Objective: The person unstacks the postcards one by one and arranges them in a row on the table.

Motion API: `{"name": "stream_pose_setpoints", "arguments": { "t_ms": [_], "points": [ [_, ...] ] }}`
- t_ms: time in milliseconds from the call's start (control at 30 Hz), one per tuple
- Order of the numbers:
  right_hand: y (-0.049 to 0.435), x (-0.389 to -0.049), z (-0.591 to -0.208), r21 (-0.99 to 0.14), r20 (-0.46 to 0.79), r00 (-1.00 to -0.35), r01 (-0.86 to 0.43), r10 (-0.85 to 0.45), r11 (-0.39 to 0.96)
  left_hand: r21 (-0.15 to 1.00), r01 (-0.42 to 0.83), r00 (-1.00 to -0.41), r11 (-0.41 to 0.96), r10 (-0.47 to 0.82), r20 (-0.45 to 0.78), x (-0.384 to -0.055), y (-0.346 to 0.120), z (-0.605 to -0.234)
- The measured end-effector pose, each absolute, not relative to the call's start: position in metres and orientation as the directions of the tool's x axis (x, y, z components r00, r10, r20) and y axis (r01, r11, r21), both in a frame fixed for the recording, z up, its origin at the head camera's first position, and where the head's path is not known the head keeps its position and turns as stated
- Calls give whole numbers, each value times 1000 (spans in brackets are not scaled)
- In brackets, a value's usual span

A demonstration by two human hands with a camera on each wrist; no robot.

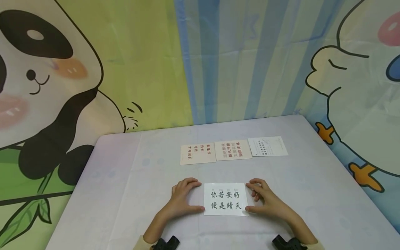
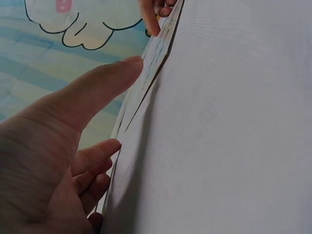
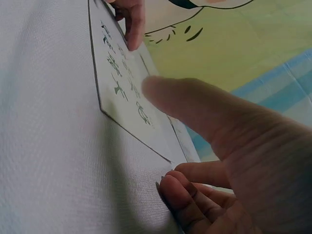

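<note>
A white card [image 1: 226,199] with two lines of large dark Chinese characters lies flat on the table, between my two hands. At its left edge is my left hand [image 1: 182,199], thumb tip at the lower part of that edge and fingers reaching forward near the upper left corner. My right hand [image 1: 268,199] mirrors it on the other side: the thumb tip meets the lower right edge, the index fingertip is by the upper right corner, and the other fingers bend loosely. In the right wrist view, the right thumb [image 3: 180,97] extends over the card's face [image 3: 117,92].
Farther back three cards lie in a row: a cream card with red characters [image 1: 198,154], another cream card [image 1: 233,150], and a white card with small dark print [image 1: 267,146]. A pale cloth covers the table [image 1: 150,166]; cartoon-printed curtains [image 1: 150,62] stand behind and beside it.
</note>
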State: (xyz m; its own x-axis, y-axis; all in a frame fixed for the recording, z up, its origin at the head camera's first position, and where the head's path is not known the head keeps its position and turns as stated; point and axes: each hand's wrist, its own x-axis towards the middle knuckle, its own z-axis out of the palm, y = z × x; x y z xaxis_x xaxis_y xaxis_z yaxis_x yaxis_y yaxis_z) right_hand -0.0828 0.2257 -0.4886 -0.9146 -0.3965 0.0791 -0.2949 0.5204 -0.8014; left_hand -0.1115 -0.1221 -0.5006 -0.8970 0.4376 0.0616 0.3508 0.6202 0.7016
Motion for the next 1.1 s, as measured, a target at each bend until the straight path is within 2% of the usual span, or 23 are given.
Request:
{"name": "stream_pose_setpoints", "arguments": {
  "t_ms": [100, 333, 667, 1100],
  "points": [
    [227, -81, -490, -759, 103, -890, -358, -444, 543, 664, 392, -879, 637, 472, 66, -111, -124, -501],
    [222, -77, -491, -736, 125, -877, -396, -464, 550, 617, 439, -857, 653, 510, 70, -112, -127, -499],
    [216, -74, -493, -754, 55, -925, -286, -376, 592, 647, 443, -850, 621, 520, 82, -111, -124, -503],
    [214, -75, -498, -759, 124, -933, -308, -338, 574, 680, 456, -842, 574, 526, 120, -110, -123, -500]
  ]
}}
